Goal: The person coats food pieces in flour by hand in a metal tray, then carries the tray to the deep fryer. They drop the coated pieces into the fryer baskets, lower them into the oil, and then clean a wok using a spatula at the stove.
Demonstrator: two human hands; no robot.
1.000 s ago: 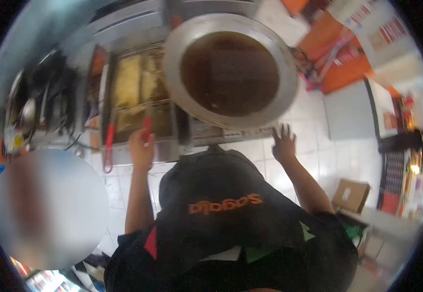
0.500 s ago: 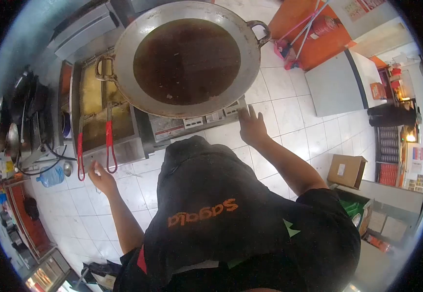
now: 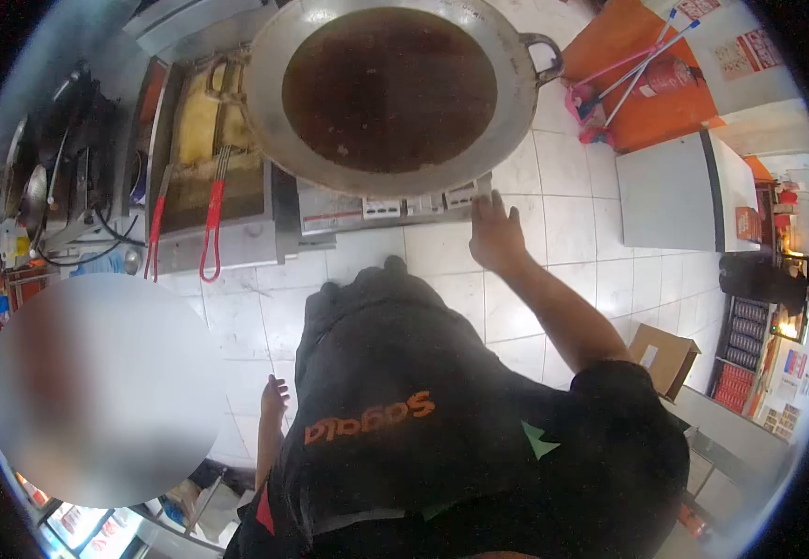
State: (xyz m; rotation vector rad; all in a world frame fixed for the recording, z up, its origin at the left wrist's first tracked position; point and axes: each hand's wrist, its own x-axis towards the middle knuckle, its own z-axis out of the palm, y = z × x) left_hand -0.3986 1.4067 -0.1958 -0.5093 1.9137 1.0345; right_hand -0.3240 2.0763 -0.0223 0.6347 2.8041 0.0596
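Observation:
My right hand (image 3: pixel 498 235) reaches toward the right front corner of the stove (image 3: pixel 330 218), fingers apart; whether the fingertips touch the stove cannot be told. Above it, a wide two-handled wok (image 3: pixel 269 112) sits on the stove, holding dark brown oil (image 3: pixel 390 88). My left hand (image 3: pixel 275 398) hangs low beside my body, fingers loosely extended, and nothing shows in it. To the left of the wok stands a deep fryer (image 3: pixel 227 235) with pale, frothy oil. Two red-handled fryer baskets (image 3: pixel 213 228) rest in it, handles pointing toward me.
Pans (image 3: pixel 33 200) hang at the far left. A blurred disc hides the lower left. At right are mops (image 3: pixel 646 70), a white chest (image 3: pixel 670 191) and a cardboard box (image 3: pixel 660 359). White floor tiles (image 3: pixel 441 247) lie between me and the stove.
My left hand has dropped back from near the red basket handles to my side. My right hand stays by the stove's corner. The view has shifted, and a blurred disc now covers the lower left.

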